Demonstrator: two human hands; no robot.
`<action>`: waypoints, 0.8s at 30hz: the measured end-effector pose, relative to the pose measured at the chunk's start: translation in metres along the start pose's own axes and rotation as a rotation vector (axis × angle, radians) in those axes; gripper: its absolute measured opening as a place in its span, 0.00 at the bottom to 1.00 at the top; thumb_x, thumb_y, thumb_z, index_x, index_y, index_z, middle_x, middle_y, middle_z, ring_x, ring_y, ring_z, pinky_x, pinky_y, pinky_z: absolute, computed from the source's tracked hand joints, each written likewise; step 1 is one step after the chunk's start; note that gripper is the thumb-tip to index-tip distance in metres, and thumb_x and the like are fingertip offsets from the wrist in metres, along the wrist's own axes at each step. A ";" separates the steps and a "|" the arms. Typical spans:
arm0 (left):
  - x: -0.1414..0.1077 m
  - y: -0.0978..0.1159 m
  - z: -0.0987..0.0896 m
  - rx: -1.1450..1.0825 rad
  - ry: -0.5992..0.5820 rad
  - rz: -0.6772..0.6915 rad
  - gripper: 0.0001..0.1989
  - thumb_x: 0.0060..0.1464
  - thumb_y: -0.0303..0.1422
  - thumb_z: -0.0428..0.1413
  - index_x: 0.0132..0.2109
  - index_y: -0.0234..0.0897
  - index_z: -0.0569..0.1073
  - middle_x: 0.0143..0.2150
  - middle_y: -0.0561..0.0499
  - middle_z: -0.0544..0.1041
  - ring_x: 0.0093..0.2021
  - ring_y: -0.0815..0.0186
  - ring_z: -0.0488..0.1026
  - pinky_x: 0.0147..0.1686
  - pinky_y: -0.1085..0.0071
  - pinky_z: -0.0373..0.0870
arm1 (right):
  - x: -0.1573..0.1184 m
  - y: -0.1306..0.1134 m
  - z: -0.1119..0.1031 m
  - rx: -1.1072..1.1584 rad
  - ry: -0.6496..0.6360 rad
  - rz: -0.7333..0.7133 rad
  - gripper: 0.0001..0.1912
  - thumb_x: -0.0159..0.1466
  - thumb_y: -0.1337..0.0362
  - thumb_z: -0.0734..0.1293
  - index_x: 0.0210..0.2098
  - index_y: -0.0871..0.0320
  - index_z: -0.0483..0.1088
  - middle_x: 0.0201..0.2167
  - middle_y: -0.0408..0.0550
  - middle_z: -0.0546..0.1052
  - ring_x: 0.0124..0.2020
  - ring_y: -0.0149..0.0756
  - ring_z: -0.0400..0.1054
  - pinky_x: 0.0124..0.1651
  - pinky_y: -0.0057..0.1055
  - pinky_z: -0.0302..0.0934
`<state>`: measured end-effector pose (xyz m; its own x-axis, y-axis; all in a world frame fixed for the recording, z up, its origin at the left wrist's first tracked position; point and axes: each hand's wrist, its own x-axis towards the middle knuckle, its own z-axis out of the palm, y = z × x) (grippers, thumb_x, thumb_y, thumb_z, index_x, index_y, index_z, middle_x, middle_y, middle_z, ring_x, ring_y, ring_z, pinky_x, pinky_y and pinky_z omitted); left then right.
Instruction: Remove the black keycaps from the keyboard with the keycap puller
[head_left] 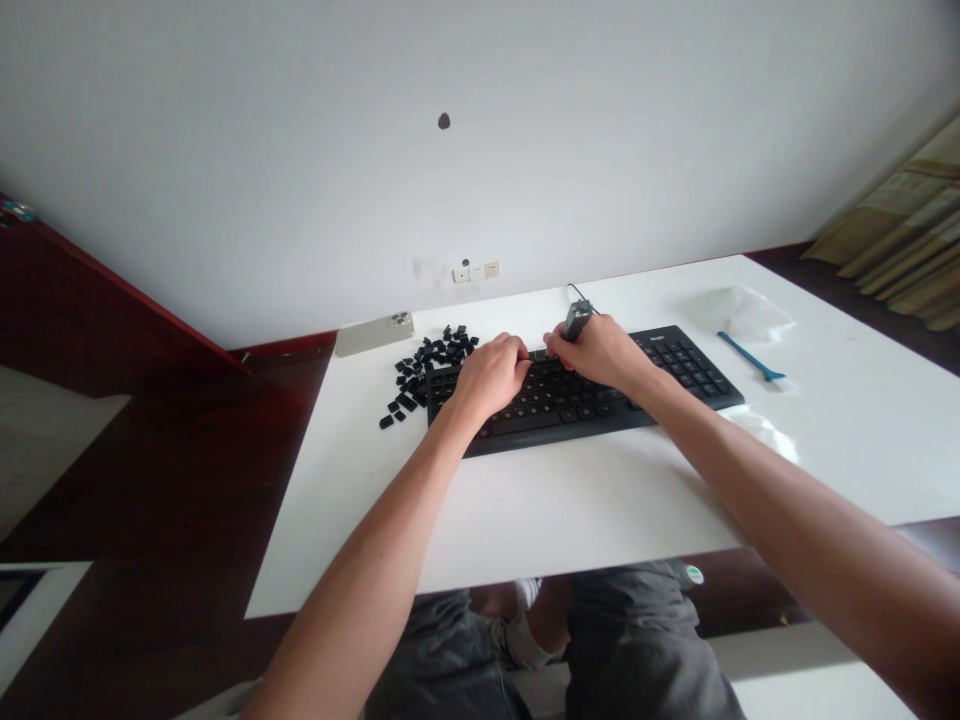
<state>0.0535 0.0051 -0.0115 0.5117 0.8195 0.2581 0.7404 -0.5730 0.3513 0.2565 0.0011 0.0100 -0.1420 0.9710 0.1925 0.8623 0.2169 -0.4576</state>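
Observation:
A black keyboard [547, 428] lies on the white table, with many key positions on its left and middle parts bare of keycaps. My left hand [493, 372] rests on its upper left part, fingers curled at the far edge and thumb on the key rows. My right hand [604, 352] is closed around a short dark-handled tool [577, 320], held upright over the upper middle rows. The tool's lower end is hidden by the fingers. Loose black keycaps [409, 385] are scattered left of the keyboard.
On the white table [360, 540], a phone [375, 333] lies at the back left. A blue pry tool [750, 357] is to the right, near clear plastic bags [742, 312]. A thin cable [576, 290] runs behind the keyboard. The wall [300, 150] stands directly behind.

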 end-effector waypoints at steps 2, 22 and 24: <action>0.000 0.000 0.000 0.010 -0.006 -0.006 0.04 0.70 0.29 0.55 0.46 0.38 0.75 0.49 0.46 0.80 0.48 0.57 0.79 0.47 0.64 0.75 | -0.001 -0.005 0.006 -0.060 0.028 0.084 0.17 0.69 0.55 0.66 0.27 0.56 0.75 0.22 0.55 0.76 0.29 0.47 0.73 0.34 0.36 0.59; 0.001 -0.002 0.002 -0.015 -0.008 0.012 0.03 0.69 0.28 0.55 0.45 0.39 0.73 0.47 0.46 0.78 0.48 0.58 0.78 0.49 0.64 0.73 | -0.008 -0.011 0.013 -0.209 0.027 0.102 0.17 0.69 0.54 0.65 0.30 0.59 0.76 0.26 0.60 0.78 0.31 0.51 0.74 0.31 0.38 0.55; 0.001 -0.003 0.003 -0.015 -0.006 0.020 0.03 0.68 0.27 0.55 0.45 0.38 0.73 0.47 0.46 0.78 0.48 0.58 0.77 0.49 0.64 0.73 | -0.006 -0.008 0.013 -0.134 0.006 0.127 0.16 0.68 0.56 0.66 0.29 0.58 0.77 0.25 0.58 0.78 0.30 0.48 0.74 0.32 0.37 0.56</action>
<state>0.0534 0.0077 -0.0144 0.5286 0.8080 0.2602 0.7236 -0.5892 0.3595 0.2443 -0.0054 0.0014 -0.0259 0.9890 0.1458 0.9301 0.0773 -0.3591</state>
